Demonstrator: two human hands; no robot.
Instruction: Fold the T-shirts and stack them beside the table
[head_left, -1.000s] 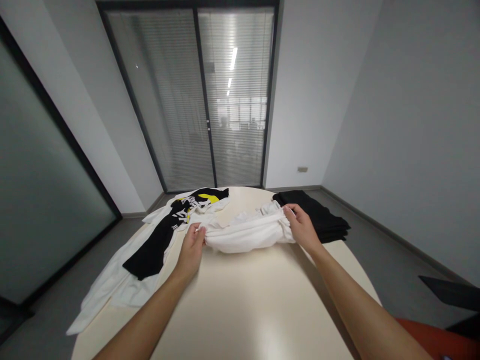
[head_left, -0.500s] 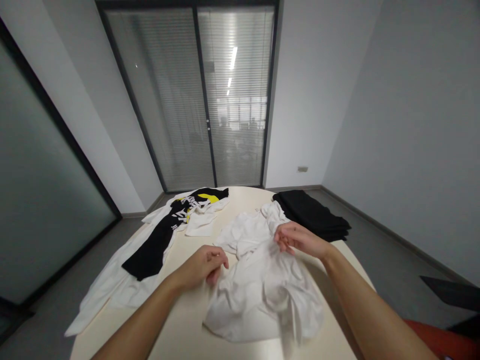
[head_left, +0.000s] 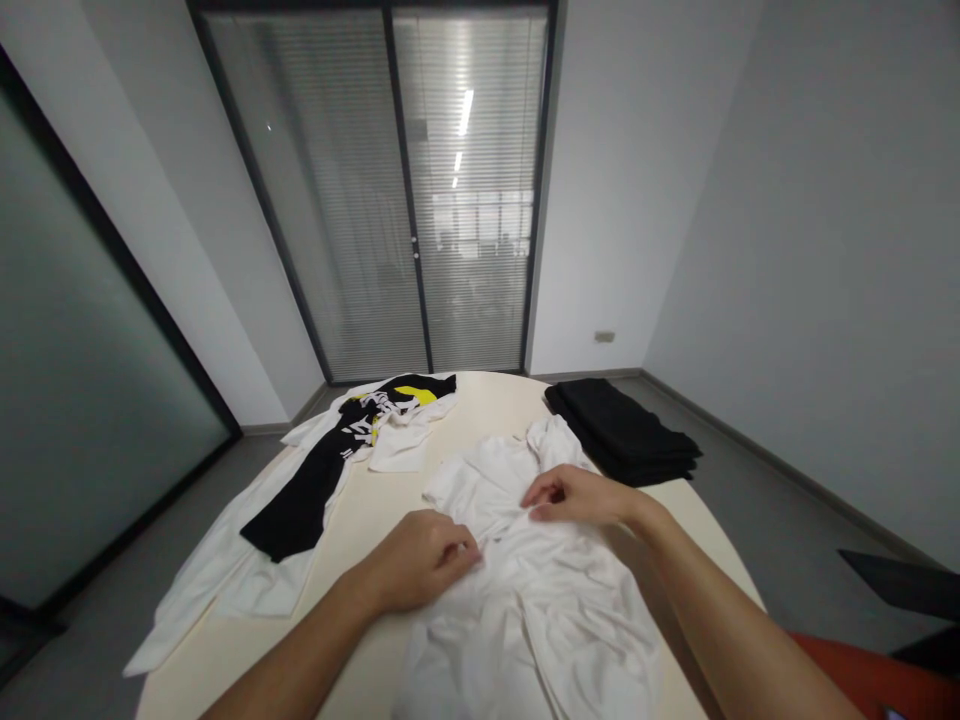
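A crumpled white shirt (head_left: 555, 590) lies in loose folds on the table before me, its near part running past the lower edge of the view. My left hand (head_left: 427, 558) is at its left side, fingers curled and closed on the cloth. On the upper right part of the shirt is my right hand (head_left: 574, 495), thumb and fingers bent together on a fold. The fingertips of both hands are partly hidden or blurred against the fabric.
A white long-sleeved top with a black printed panel (head_left: 296, 510) is spread along the table's left side. Folded black cloths (head_left: 619, 430) form a stack at the back right. The pale table (head_left: 487, 395) has a rounded far edge. Something red (head_left: 847, 675) stands beyond its right side.
The white shirt has shifted and spread toward me, with its folds rearranged. My left hand moved right and slightly nearer; my right hand moved left and nearer.
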